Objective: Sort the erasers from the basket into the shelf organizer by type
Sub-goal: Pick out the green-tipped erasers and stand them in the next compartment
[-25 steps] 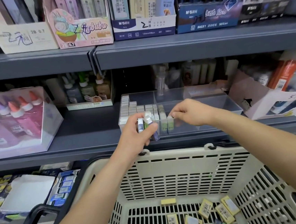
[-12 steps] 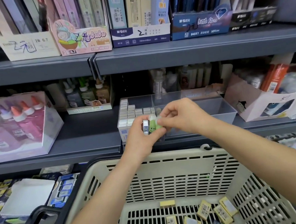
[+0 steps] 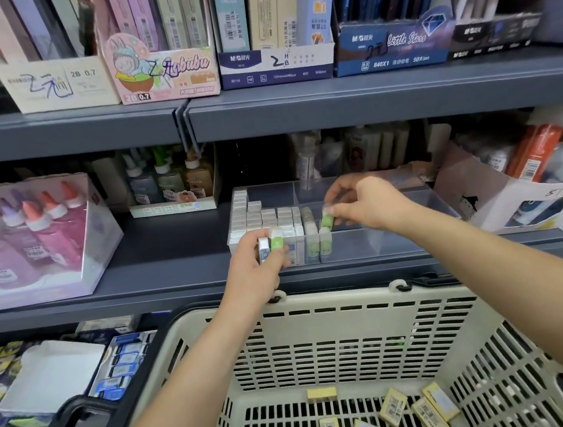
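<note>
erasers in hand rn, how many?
3. The left hand holds a white eraser and a green eraser; the right hand pinches a second green eraser at the organizer. The left hand may hide more.

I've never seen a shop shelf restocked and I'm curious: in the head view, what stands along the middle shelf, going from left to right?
pink display box of glue bottles → small tray of little bottles → clear shelf organizer with rows of erasers → white carton
</note>
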Demonstrator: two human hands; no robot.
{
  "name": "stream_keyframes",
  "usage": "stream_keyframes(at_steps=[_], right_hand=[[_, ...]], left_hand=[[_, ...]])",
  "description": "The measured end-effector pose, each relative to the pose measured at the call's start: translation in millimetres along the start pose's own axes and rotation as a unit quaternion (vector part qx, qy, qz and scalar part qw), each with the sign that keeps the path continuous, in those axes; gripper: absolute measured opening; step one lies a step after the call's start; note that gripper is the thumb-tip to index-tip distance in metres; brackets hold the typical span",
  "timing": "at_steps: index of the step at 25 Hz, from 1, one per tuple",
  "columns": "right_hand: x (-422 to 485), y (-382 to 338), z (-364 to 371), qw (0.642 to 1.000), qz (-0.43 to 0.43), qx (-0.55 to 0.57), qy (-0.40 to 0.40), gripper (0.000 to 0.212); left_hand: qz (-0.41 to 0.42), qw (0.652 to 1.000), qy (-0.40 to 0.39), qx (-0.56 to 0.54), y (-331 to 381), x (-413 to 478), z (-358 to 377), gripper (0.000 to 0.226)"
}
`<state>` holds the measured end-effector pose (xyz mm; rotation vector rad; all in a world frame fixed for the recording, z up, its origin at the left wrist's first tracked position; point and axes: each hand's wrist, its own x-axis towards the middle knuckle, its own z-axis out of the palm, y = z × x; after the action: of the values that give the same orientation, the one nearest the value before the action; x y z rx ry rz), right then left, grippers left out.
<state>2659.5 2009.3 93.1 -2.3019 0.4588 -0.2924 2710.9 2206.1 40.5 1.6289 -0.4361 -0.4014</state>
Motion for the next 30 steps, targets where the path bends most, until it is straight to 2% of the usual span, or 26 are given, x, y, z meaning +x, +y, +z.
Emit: stream_keyframes(at_steps=[2, 5, 9, 10, 12, 14, 16, 19, 22, 24, 26, 30], right_hand=[[1.4, 3.7, 5.5, 0.999, 0.011, -0.007, -0.038, 0.014], [2.0, 7.7, 9.4, 0.994, -0.002, -0.077, -0.075, 0.009], [0.7, 6.2, 4.9, 0.989, 0.002, -0.101, -0.108, 0.01], [-0.5, 4.9, 3.9, 0.986, -0.01, -0.132, -0.102, 0.014], [-5.6, 0.4, 3.5, 0.979, -0.058, -0.191, -0.034, 0.022], [-13.7, -7.1, 4.2, 0.983, -0.104, -0.149, 0.016, 0.023], [-20.8, -13.8, 7.7, 0.991, -0.121, -0.045, -0.026, 0.02], [-24.0, -18.2, 10.0, 0.99, -0.118, 0.038, -0.065, 0.016], [-16.2, -18.9, -5.2, 0.989, -0.099, 0.107, -0.009, 0.022], [-6.8, -13.9, -17.7, 0.99, -0.1, 0.084, 0.048, 0.026], [2.3, -7.5, -20.4, 0.992, -0.088, 0.019, 0.084, 0.02], [14.0, 1.2, -3.4, 0.997, -0.048, -0.047, 0.042, 0.014]], left_hand=[[-0.009, 1.0, -0.003, -0.007, 0.1, 1.5, -0.6, 0.024], [-0.01, 1.0, -0.013, -0.02, 0.8, 4.0, 1.4, 0.028], [0.016, 0.999, -0.037, -0.024, 4.4, 5.0, 10.3, 0.02], [0.021, 0.998, -0.044, -0.029, 5.0, 5.3, 12.6, 0.018], [0.027, 0.997, -0.052, -0.041, 6.0, 5.9, 15.6, 0.014], [0.03, 0.997, -0.054, -0.046, 6.8, 6.1, 16.2, 0.012], [0.03, 0.997, -0.059, -0.034, 7.7, 6.8, 16.9, 0.011], [0.054, 0.996, -0.071, 0.004, 9.7, 7.9, 18.1, 0.013], [0.092, 0.995, -0.042, -0.021, 10.9, 8.9, 13.2, 0.02], [0.107, 0.993, -0.008, -0.051, 8.3, 10.8, 8.3, 0.024], [0.114, 0.993, 0.003, -0.027, 3.9, 10.3, 6.4, 0.023], [0.066, 0.994, -0.009, -0.082, -3.6, 5.9, 9.1, 0.021]])
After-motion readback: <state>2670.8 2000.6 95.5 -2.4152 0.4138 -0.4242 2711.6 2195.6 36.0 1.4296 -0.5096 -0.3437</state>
